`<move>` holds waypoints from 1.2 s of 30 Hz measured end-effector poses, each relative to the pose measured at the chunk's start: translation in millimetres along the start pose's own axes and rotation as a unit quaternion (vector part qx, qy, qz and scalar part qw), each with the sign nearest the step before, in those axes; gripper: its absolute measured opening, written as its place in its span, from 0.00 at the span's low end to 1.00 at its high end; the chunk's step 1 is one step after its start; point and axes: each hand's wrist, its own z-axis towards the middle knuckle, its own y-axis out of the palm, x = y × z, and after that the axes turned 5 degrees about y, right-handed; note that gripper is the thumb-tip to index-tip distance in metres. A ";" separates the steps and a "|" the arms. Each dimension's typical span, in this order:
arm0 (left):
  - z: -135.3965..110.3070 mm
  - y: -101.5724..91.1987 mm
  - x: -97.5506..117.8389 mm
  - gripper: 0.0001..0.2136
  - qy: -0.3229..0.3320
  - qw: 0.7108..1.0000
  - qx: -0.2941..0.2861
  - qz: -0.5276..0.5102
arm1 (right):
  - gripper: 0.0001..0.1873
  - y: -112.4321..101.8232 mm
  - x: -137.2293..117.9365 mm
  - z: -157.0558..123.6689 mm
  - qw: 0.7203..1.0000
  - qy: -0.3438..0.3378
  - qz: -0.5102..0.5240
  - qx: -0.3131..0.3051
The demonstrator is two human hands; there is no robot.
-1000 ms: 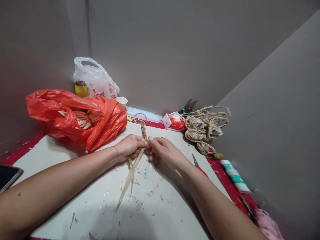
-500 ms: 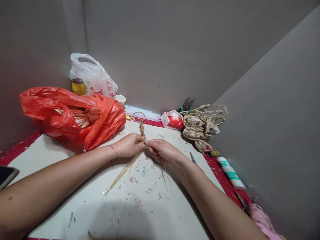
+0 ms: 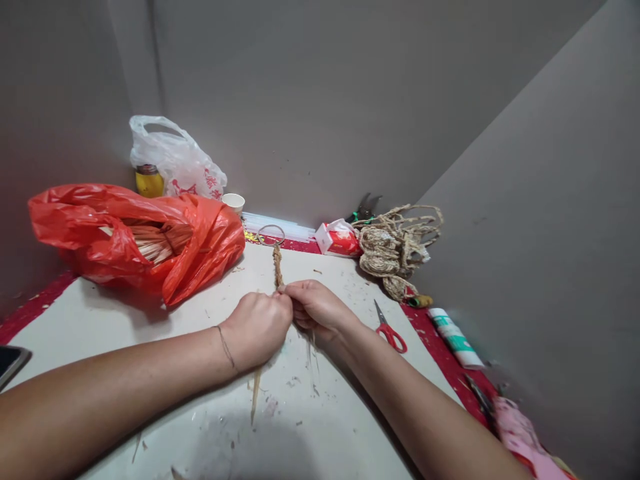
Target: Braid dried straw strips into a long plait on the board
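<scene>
A short braided straw cord [image 3: 278, 267] runs from a thin metal ring [image 3: 271, 235] down to my two hands. My left hand [image 3: 260, 327] is closed in a fist around loose straw strands [image 3: 255, 393], whose pale ends hang out below it. Pinched at the lower end of the braid, my right hand [image 3: 313, 303] touches the left one, and a few thin strands trail beneath it. The exact spot where the fingers meet the straw is partly hidden. Red-handled scissors [image 3: 389, 330] lie to the right of my right hand.
At left, a red plastic bag [image 3: 205, 247] holds straw bundles, with a white bag [image 3: 170, 157], a yellow jar [image 3: 149, 181] and a paper cup [image 3: 233, 203] behind. A tissue pack [image 3: 343, 241], coiled rope [image 3: 385, 250] and a white-green roll [image 3: 456, 338] line the right. A phone [image 3: 13, 363] sits far left.
My left hand has moved lower and turned into a fist, knuckles up, with the strands now hanging straighter down. The view has shifted slightly, and the scissors show fully.
</scene>
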 end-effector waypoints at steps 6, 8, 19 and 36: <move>-7.6 -13.0 12.4 0.13 0.107 0.987 0.064 -0.100 | 0.09 -11.7 -3.8 1.4 0.998 -0.014 0.045 -0.030; 0.1 -16.8 3.8 0.14 0.060 0.975 0.144 -0.158 | 0.11 -14.8 -4.1 2.7 0.997 -0.018 0.062 -0.044; 29.8 -6.8 -29.0 0.12 -0.154 0.796 -0.032 -0.584 | 0.13 -18.7 -4.5 3.7 0.991 0.000 0.042 -0.124; 29.4 -9.6 -40.3 0.09 -0.148 0.833 -0.088 -0.525 | 0.12 -18.2 -9.9 -4.8 0.920 -0.118 -0.373 -0.002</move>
